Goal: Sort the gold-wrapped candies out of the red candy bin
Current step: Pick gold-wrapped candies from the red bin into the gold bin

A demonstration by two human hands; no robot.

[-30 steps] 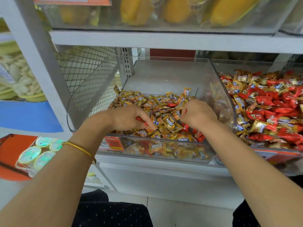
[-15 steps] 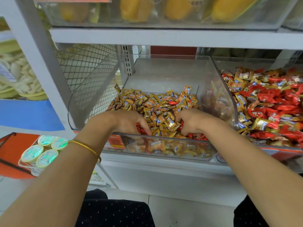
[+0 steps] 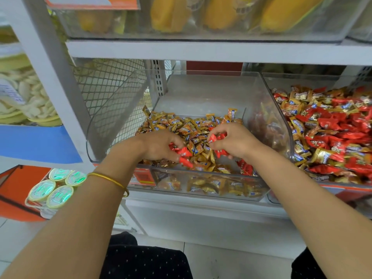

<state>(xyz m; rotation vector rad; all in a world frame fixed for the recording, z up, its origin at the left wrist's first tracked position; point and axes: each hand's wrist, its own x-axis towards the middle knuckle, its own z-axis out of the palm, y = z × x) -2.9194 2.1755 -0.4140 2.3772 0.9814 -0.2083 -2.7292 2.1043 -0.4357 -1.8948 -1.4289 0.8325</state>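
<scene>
1. In the middle of the frame, the left hand reaches over the front of the middle bin. Its fingers are curled tight round a few red candies, and they hide how many it holds.
2. Just right of it, the right hand pinches a red candy between thumb and fingertips. More red wrappers show under its palm, but I cannot tell whether they are gripped or lying on the pile.
3. The middle bin holds a pile of gold candies at its front, and its back half is bare. The lower part of the pile shows only as a blur through the clear front wall. An orange label there is partly covered by the left wrist.
4. At the right of the frame, the right bin holds a mixed heap of red and gold wrappers. The frame edge cuts it off, so its full extent is hidden. Neither hand touches it.
5. A thin gold bracelet sits on the left wrist.
6. Along the top edge, yellow packs are cropped and blurred behind clear plastic.
7. At the far left, a bag of pale snacks is cut by the frame edge.
8. At the lower left, cups with green lids stand in a cluster, and their print is unreadable.
</scene>
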